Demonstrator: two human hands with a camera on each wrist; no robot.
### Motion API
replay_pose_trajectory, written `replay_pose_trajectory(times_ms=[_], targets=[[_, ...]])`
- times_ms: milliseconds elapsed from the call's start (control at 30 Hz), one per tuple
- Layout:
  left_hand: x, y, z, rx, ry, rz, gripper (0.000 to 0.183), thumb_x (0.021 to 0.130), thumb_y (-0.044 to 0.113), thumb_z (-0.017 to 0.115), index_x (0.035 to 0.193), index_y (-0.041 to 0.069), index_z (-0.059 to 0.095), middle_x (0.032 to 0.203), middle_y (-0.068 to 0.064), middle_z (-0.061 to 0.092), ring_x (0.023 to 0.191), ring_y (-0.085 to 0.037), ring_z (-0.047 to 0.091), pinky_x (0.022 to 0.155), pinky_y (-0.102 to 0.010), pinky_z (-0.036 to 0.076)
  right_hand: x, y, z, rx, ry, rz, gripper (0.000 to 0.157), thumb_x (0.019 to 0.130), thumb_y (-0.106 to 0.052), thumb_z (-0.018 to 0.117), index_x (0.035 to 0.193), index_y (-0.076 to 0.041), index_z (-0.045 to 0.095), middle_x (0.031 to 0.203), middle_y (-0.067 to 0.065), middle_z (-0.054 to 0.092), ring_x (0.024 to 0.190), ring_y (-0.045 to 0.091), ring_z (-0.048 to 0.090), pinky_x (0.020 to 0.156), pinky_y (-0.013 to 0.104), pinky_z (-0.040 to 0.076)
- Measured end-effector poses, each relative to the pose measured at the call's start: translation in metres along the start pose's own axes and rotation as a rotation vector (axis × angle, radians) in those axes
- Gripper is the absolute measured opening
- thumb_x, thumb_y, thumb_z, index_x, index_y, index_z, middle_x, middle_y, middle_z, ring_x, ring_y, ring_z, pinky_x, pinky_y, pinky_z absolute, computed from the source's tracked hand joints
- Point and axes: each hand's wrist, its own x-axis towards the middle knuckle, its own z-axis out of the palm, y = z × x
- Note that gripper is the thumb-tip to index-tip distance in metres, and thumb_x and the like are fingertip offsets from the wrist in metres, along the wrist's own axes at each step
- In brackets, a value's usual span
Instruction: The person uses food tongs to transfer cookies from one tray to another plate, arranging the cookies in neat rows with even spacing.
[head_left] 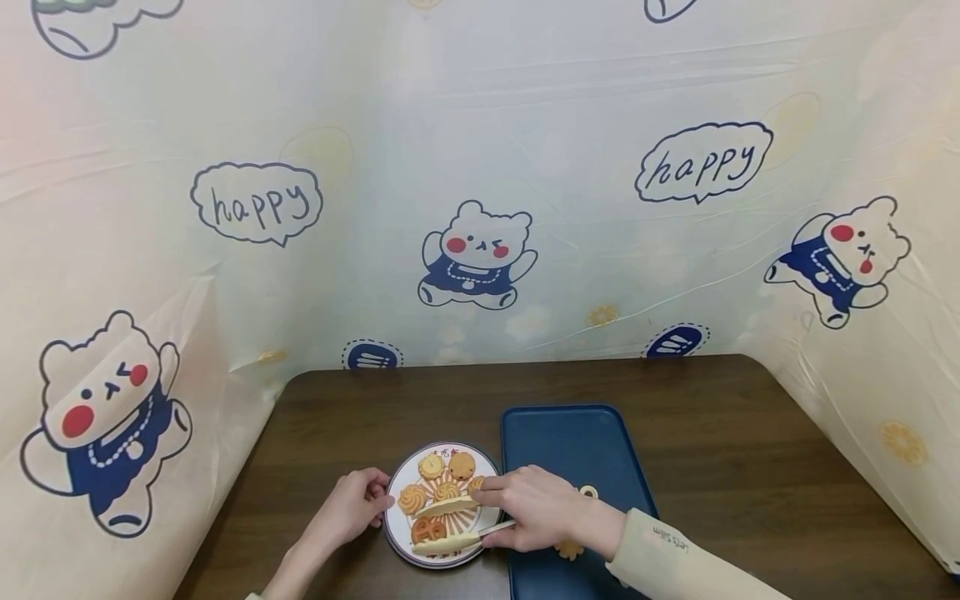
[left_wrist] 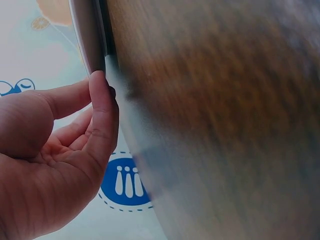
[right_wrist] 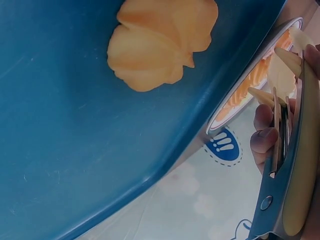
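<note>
My left hand (head_left: 351, 504) pinches the rim of a round patterned plate (head_left: 408, 475) between thumb and fingers, seen close up in the left wrist view. Several cookies lie on the plate: swirl cookies (head_left: 412, 498), round ones (head_left: 461, 465) and a pretzel-shaped cookie (head_left: 429, 530) near its front. My right hand (head_left: 536, 508) grips cream-tipped metal tongs (head_left: 447, 544) over the plate. In the head view the tongs' arms stand apart, one on either side of the pretzel-shaped cookie. The right wrist view shows fingers curled round the tongs' arms.
A blue rectangular tray (head_left: 558, 433) lies to the right of the plate, under my right forearm. On it are a ring-shaped cookie (head_left: 588, 492) and a scalloped cookie (head_left: 568, 548), partly hidden by my arm. Beyond the brown table (head_left: 360, 408) hangs a printed curtain (head_left: 585, 275).
</note>
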Motion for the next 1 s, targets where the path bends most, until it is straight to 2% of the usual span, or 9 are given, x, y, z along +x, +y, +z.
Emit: replay_pose_trajectory(times_ms=[733,1000], targets=[[-0.0009,-0.0005,-0.0004,-0.003,0.01,0.016,0.018,0.089,-0.002,0.071,0.105,-0.006,0.064,0.074,-0.005,0.054,0.058,-0.016,0.058,0.052,-0.03,0.054,0.0023,-0.001,0.0018,-0.006,-0.006,0.021,0.057,0.097,-0.054,0.057,0.136,-0.013,0.062,0.133,0.0,0.062,0.105,0.006,0.065,0.084,0.023,0.054],[-0.0012,-0.0005,-0.0001,-0.007,0.014,0.018,0.017,0.089,-0.002,0.071,0.104,-0.006,0.065,0.074,-0.006,0.054,0.058,-0.016,0.058,0.052,-0.03,0.054,-0.0015,-0.0024,-0.005,0.019,0.025,0.03,0.054,0.096,-0.052,0.061,0.133,-0.012,0.064,0.129,-0.001,0.064,0.1,0.004,0.066,0.081,0.022,0.054]])
